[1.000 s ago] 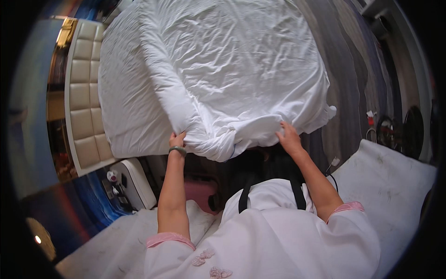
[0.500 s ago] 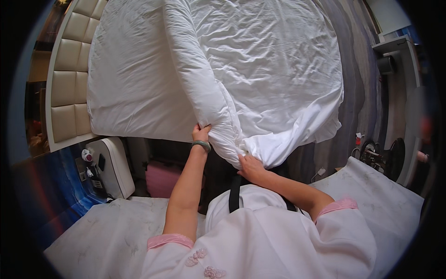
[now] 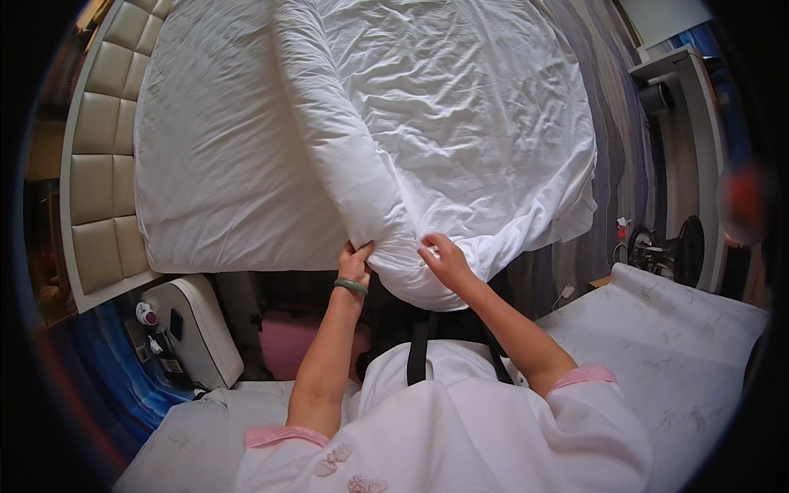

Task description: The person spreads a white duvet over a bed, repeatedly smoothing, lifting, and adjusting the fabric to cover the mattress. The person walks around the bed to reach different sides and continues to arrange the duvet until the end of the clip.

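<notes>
A thick white duvet (image 3: 329, 135), folded into a long roll, runs from the far edge of the bed down to its near edge. At its near end, my left hand (image 3: 355, 263) is closed on the left side of the roll, fingers tucked partly under it; a green bangle (image 3: 351, 286) circles that wrist. My right hand (image 3: 446, 261) is over the right side of the same end, fingers bent and apart, the tips close to the fabric. Whether they touch it is unclear. Wrinkled white bedding (image 3: 477, 107) spreads out to the right of the roll.
A padded beige headboard (image 3: 103, 189) borders the bed on the left. Below it stands a white bedside cabinet (image 3: 201, 329) near a pink case (image 3: 292, 341). Behind my right arm lies a pale patterned surface (image 3: 657, 345), with a grey-striped carpet (image 3: 625, 156) beyond.
My right hand has let go of the duvet's lower edge and moved up onto the roll's end. The left hand keeps its grip. The whole view has shifted slightly.
</notes>
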Demonstrator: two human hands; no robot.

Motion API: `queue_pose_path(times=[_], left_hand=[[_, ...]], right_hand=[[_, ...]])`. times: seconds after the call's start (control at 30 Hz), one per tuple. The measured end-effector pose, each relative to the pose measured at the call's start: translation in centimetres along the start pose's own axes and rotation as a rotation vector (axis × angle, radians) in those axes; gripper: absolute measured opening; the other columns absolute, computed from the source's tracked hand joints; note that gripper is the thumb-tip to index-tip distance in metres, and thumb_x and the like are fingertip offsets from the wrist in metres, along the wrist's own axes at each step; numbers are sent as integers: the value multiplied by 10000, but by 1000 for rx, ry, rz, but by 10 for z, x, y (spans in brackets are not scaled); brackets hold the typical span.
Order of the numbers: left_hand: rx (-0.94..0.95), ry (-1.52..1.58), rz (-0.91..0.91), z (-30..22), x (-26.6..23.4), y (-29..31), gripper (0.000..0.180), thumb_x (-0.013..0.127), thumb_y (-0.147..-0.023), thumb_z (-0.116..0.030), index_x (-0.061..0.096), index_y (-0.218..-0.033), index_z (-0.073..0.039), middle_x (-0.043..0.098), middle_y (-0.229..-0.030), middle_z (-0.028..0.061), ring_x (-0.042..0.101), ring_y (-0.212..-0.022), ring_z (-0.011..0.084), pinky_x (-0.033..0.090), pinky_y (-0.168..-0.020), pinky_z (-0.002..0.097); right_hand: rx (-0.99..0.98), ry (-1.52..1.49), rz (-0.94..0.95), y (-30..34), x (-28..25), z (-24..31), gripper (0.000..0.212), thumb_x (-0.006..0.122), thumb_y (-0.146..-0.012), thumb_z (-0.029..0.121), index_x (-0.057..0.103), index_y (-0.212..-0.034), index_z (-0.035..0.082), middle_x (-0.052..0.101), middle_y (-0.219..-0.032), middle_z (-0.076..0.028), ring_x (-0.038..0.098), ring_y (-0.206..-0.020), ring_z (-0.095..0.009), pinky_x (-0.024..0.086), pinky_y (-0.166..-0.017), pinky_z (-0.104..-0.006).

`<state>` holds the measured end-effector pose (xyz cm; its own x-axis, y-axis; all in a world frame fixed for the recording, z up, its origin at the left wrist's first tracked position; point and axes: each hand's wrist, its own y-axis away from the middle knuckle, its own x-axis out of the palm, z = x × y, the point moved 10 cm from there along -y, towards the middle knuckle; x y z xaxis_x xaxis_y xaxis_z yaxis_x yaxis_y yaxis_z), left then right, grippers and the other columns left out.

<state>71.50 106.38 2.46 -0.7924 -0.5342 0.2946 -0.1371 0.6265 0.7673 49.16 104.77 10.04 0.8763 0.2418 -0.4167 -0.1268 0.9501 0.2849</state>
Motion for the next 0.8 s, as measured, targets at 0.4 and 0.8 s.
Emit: queue_pose_path(times=[0.4,0.8], left_hand=[[-37,76,126,13,3,-2,432,636,-844,36,533,-1247,-76,608,-1190,65,580,-1096,232,471,-967,394],[-19,197,132,18,7,-4,414,604,-884,0,512,-1277,-94,581,-1240,63,549,-1153,258,454,-1005,432]], right_hand=[[594,-522,441,-14,129,-120,539,398,-947,469,496,-1303,77,585,-1202,-189,574,-1100,-316,443,-925,-409],[532,-1033,495,-44,127,-63,410,430,-980,267,542,-1276,6,637,-1151,-107,632,-958,-177,508,-828,-295]])
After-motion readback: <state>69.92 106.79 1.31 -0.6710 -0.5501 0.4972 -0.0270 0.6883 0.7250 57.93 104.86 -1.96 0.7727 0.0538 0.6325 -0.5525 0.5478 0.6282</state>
